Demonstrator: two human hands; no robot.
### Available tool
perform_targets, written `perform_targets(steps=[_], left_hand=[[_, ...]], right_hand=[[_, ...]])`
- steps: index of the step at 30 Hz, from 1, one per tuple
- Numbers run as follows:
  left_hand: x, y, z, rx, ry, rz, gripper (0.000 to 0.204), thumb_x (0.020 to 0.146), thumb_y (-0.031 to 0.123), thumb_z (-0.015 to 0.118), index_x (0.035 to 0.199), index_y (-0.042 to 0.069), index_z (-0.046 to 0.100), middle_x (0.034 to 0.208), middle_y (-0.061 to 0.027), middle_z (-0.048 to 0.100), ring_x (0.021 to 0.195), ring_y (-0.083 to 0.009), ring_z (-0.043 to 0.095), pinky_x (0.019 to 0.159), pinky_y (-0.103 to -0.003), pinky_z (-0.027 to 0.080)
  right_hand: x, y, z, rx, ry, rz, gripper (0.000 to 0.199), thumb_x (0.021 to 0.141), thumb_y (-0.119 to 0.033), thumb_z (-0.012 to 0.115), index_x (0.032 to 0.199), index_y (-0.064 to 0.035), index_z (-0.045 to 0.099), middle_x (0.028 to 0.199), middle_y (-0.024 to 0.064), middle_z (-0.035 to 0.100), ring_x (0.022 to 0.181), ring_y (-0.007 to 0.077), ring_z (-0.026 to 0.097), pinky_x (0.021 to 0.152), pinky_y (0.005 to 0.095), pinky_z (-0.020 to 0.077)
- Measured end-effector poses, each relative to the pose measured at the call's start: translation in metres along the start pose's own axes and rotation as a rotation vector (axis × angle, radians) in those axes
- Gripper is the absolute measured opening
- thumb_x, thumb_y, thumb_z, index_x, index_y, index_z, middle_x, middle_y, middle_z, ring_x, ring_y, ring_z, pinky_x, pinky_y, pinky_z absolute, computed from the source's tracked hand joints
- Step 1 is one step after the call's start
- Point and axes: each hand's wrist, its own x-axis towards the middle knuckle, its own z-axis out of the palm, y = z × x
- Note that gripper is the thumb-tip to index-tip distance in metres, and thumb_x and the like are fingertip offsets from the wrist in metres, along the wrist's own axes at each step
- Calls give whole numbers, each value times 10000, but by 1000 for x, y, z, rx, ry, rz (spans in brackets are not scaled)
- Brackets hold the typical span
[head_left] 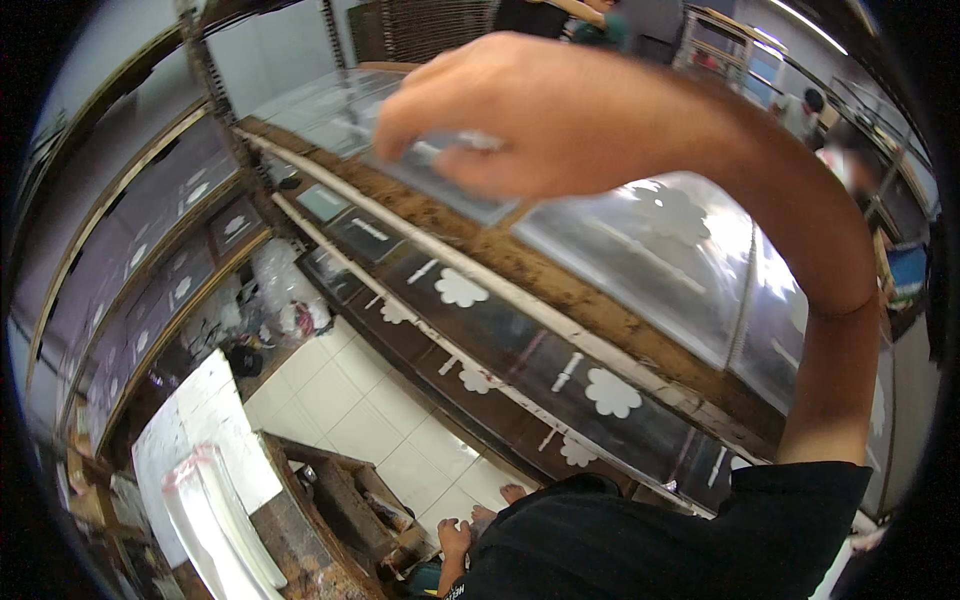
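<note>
My right hand (500,115) is raised over the upper surface of a long sloping bench, its arm arching in from the right. Its fingers bend downward with the thumb apart, slightly blurred, and nothing shows between them. Beneath it lie shiny clear sheets (590,235), one bearing a pale flower shape (668,215). Low down beside my body hangs my left hand (455,540), small in view, its fingers curled. Whether it holds anything is too small to make out.
A wooden rail (560,325) edges the bench. Below, dark panels (520,345) carry white flower and bar shapes. A stained wooden stand (310,520) holds white sheets (205,440) at lower left. Plastic bags (285,285) lie by the left racks. People (800,115) are in the background.
</note>
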Motion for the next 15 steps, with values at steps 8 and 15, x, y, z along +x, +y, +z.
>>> perform_targets(steps=[8,15], left_hand=[[-2,38,-65,-214,222,-17,351,881,239,647,1091,-41,647,1121,-257,637,1093,-423,585,962,-469,467],[-14,85,-169,-306,408,11,320,910,177,638,1138,-46,624,1181,-249,619,1086,-424,600,968,-473,461]], right_hand=[[124,-133,99,102,-288,-525,185,854,-118,636,1007,-16,653,962,160,692,973,328,675,903,444,511],[199,-241,206,263,-335,-687,182,847,-162,640,993,-57,667,945,147,702,922,319,696,804,449,527]])
